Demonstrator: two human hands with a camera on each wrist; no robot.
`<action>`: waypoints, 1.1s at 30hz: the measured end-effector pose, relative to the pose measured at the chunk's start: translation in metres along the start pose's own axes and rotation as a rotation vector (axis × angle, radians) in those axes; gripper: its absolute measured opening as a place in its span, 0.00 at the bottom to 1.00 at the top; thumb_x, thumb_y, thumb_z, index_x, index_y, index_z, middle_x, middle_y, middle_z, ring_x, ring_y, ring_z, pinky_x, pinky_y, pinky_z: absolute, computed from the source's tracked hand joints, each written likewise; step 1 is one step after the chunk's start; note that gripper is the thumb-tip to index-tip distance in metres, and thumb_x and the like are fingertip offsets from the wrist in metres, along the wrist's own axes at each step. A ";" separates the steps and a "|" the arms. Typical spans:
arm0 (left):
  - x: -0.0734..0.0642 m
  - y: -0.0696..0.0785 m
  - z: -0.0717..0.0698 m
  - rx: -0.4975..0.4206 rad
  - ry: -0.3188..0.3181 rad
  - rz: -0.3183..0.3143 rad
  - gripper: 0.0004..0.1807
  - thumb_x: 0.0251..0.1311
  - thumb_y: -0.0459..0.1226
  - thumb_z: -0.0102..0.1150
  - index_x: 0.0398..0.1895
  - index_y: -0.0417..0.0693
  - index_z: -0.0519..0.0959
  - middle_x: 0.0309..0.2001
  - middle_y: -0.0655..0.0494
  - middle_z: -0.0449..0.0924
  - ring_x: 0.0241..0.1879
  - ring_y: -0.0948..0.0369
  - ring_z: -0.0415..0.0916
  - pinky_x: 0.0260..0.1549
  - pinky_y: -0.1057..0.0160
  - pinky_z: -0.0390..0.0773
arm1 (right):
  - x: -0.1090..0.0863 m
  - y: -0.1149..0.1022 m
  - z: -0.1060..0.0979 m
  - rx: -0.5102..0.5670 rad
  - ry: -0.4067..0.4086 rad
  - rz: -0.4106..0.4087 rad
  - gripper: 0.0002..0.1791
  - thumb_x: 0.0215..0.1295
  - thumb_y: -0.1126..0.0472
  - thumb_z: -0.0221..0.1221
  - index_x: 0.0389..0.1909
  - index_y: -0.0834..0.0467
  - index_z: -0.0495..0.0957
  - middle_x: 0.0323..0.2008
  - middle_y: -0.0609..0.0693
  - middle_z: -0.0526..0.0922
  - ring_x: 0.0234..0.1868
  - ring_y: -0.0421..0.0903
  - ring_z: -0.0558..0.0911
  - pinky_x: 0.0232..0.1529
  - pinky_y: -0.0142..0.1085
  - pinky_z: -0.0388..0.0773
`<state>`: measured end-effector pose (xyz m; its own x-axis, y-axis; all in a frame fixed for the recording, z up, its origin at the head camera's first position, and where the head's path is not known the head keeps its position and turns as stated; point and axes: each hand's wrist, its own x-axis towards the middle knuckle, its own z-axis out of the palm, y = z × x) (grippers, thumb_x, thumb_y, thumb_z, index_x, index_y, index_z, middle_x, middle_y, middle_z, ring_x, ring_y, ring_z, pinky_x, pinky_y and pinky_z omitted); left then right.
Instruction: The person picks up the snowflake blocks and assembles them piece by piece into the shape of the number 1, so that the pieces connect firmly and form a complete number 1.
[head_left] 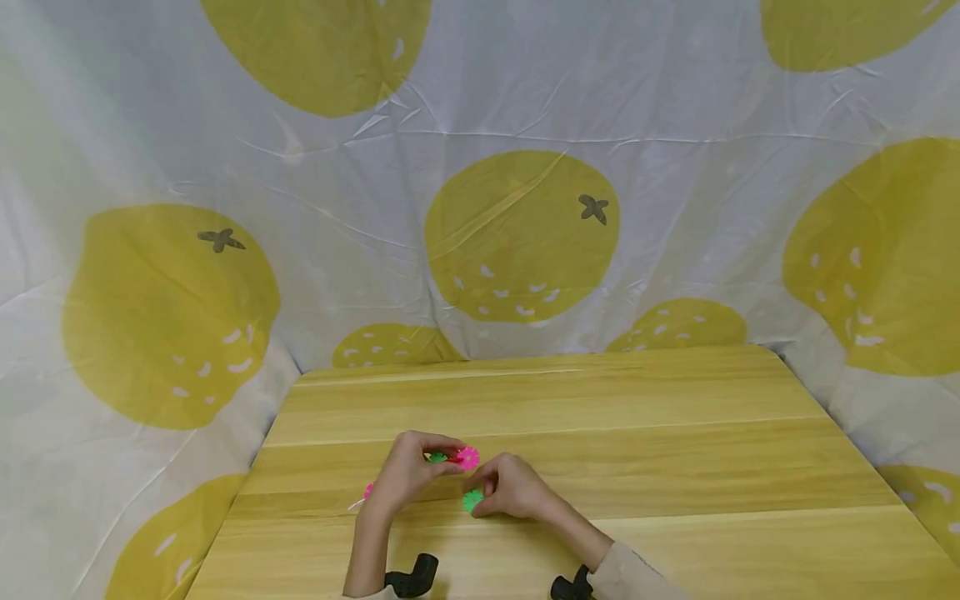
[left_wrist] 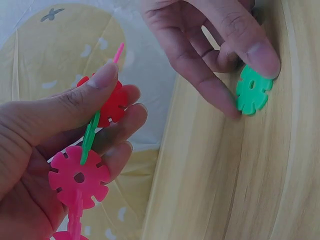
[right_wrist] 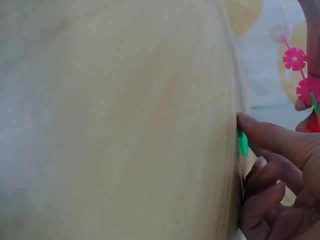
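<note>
My left hand [head_left: 405, 473] is raised a little over the table and holds a chain of interlocking notched discs. Its thumb pinches a red disc [left_wrist: 115, 104] against the fingers. A green disc [left_wrist: 90, 135] slots between that and a pink disc [left_wrist: 95, 174], with more pink pieces trailing below. Further pink discs [right_wrist: 295, 59] of the chain show in the right wrist view. To the right, my right hand [head_left: 519, 487] pinches a loose green disc [left_wrist: 255, 95] by thumb and finger, close to the tabletop. This disc is apart from the chain.
The wooden table [head_left: 637, 450] spreads out beneath both hands and runs back to a hanging white cloth [head_left: 675, 208] printed with yellow lemons. Black wrist mounts [head_left: 414, 577] sit on both forearms near the front.
</note>
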<state>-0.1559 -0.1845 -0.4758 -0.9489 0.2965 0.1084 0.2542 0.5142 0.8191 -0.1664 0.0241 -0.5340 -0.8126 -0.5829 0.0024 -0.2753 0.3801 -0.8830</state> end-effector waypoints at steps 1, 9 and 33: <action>0.000 0.000 0.000 -0.004 -0.002 -0.004 0.11 0.56 0.33 0.75 0.43 0.45 0.91 0.43 0.50 0.92 0.41 0.55 0.88 0.35 0.71 0.83 | 0.000 -0.001 0.000 -0.012 0.002 0.009 0.13 0.50 0.69 0.78 0.37 0.61 0.90 0.20 0.48 0.80 0.21 0.32 0.72 0.23 0.24 0.67; 0.001 0.005 0.002 0.001 -0.006 -0.009 0.11 0.55 0.34 0.76 0.42 0.48 0.92 0.43 0.51 0.92 0.38 0.63 0.84 0.29 0.72 0.78 | -0.010 -0.003 -0.007 0.006 -0.073 0.024 0.13 0.54 0.72 0.75 0.35 0.58 0.82 0.27 0.48 0.81 0.27 0.35 0.77 0.29 0.26 0.78; 0.005 0.016 0.022 -0.041 -0.118 0.014 0.12 0.58 0.36 0.74 0.46 0.50 0.91 0.45 0.52 0.92 0.38 0.63 0.84 0.23 0.72 0.71 | -0.045 0.012 -0.051 0.365 0.274 -0.124 0.10 0.67 0.66 0.68 0.45 0.66 0.82 0.38 0.68 0.87 0.37 0.63 0.90 0.42 0.54 0.86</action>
<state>-0.1528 -0.1569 -0.4741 -0.9160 0.3974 0.0553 0.2576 0.4766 0.8405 -0.1594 0.0908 -0.5206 -0.9042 -0.3779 0.1988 -0.2202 0.0138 -0.9754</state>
